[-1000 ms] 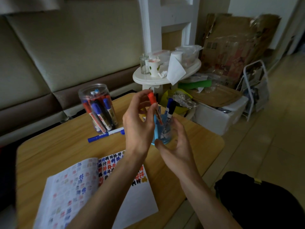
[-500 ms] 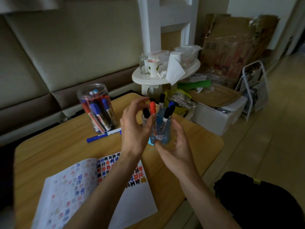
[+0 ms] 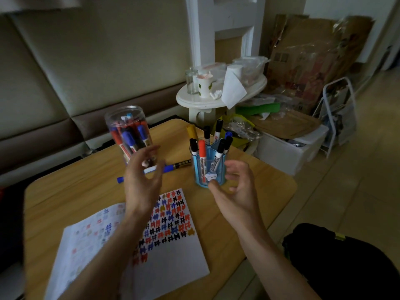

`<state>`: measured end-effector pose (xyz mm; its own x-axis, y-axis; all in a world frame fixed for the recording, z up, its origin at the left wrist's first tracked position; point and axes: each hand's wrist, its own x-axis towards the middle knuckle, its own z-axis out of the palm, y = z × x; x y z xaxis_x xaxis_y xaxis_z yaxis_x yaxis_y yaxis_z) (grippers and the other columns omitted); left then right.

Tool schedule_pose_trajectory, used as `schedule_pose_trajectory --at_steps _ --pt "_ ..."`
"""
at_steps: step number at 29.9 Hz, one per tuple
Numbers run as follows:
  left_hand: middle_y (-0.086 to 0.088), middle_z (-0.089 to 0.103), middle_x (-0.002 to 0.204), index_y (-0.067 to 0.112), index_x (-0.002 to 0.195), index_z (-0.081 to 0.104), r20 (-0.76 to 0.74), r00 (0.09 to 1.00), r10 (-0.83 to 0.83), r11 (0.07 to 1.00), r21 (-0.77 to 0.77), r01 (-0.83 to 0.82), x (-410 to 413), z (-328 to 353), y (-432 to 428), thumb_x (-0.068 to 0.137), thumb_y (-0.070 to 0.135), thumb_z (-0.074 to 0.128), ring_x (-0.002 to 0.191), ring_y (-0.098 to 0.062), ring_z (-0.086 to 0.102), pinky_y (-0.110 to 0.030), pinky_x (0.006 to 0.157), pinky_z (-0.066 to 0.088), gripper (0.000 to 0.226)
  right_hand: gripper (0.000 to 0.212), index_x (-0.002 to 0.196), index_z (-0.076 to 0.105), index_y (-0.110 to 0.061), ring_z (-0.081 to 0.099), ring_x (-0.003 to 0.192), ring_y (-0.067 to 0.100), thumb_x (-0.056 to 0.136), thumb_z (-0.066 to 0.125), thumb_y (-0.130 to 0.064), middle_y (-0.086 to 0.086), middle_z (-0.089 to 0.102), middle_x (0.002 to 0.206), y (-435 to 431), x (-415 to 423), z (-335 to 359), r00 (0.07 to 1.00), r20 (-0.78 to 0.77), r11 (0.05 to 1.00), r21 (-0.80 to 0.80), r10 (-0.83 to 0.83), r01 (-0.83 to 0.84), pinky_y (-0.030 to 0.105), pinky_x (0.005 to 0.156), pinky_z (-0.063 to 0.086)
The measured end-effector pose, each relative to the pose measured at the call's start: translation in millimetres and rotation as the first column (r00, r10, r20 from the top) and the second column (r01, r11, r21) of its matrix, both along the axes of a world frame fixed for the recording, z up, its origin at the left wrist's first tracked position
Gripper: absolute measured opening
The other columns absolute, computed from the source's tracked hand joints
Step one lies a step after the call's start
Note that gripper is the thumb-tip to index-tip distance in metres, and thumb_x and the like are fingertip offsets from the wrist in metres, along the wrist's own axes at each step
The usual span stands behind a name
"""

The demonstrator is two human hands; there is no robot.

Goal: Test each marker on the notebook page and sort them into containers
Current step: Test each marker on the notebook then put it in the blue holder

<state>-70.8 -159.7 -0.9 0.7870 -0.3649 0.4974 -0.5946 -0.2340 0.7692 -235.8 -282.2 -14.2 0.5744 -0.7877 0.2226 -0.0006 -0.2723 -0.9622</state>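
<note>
A: Where are the markers now?

B: Many stand in the blue holder (image 3: 200, 180), a red marker (image 3: 202, 151) among black ones. Others fill the clear jar (image 3: 116, 119). One blue marker (image 3: 167, 168) lies on the table (image 3: 75, 187), between the jar and the notebook (image 3: 173, 256).

A: And the hands?

B: Both hold nothing. The left hand (image 3: 141, 182), a little blurred, hovers over the lying marker with loosely curved fingers. The right hand (image 3: 238, 195) is relaxed and half-curled, just beside the holder.

A: How will a marker handle?

B: I judge it light, stiff and smooth. Better to pinch the middle of the barrel, because the cap may pull off.

A: Any writing?

B: The print on the barrels is too small to read. The holder has a cartoon sticker (image 3: 211, 176). The page shows rows of hash-like marks in red, blue, black and a few in yellow.
</note>
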Motion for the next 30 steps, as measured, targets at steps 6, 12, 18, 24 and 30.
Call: schedule_pose_trajectory --at_steps 6,12,18,24,30 --pt "-0.011 0.062 0.136 0.021 0.136 0.059 0.065 0.953 0.297 0.874 0.384 -0.299 64 -30 53 0.093 0.018 0.070 0.124 -0.032 0.056 -0.055 0.100 0.049 0.045 0.052 0.119 0.052 -0.036 0.058 0.111 0.007 0.083 0.082 -0.014 -0.008 0.053 0.125 3 3 -2 0.998 0.011 0.995 0.076 0.066 -0.066 0.005 0.068 0.048" --pt "-0.010 0.067 0.124 0.026 0.124 0.069 0.095 0.963 0.250 0.732 0.632 -0.253 77 -41 59 0.097 0.032 0.065 0.115 -0.034 0.057 -0.053 0.100 0.043 0.027 0.050 0.118 0.054 -0.041 0.055 0.113 0.000 0.085 0.080 -0.014 -0.015 0.051 0.125 12 8 -2 0.993 -0.012 0.992 0.059 0.114 -0.113 0.020 0.081 0.055" --pt "0.002 0.073 0.107 0.022 0.113 0.072 0.025 0.988 0.152 0.920 0.362 -0.151 59 -23 75 0.097 0.021 0.066 0.098 -0.012 0.063 -0.031 0.083 0.049 0.017 0.026 0.106 0.065 -0.034 0.060 0.099 0.003 0.087 0.079 -0.022 -0.011 0.062 0.110 18 18 -6 0.982 -0.079 0.985 0.039 0.173 -0.171 0.025 0.082 0.056" --pt "0.022 0.069 0.093 0.038 0.108 0.067 -0.103 0.988 -0.118 0.941 0.308 0.144 -22 -3 100 0.097 0.025 0.065 0.088 0.008 0.066 -0.009 0.068 0.049 0.017 0.023 0.106 0.073 -0.015 0.070 0.079 0.006 0.093 0.074 -0.034 -0.007 0.074 0.083 52 25 1 0.917 0.052 0.885 0.245 0.396 -0.396 0.024 0.072 0.058" --pt "0.031 0.071 0.101 0.042 0.108 0.072 -0.159 0.963 -0.216 0.942 0.226 0.249 -57 -13 118 0.086 0.040 0.066 0.094 0.004 0.068 -0.013 0.079 0.051 0.023 0.029 0.070 0.067 -0.018 0.057 0.058 0.009 0.097 0.071 -0.028 -0.001 0.063 0.062 81 21 -4 0.921 0.146 0.868 0.309 0.362 -0.390 0.021 0.054 0.046"
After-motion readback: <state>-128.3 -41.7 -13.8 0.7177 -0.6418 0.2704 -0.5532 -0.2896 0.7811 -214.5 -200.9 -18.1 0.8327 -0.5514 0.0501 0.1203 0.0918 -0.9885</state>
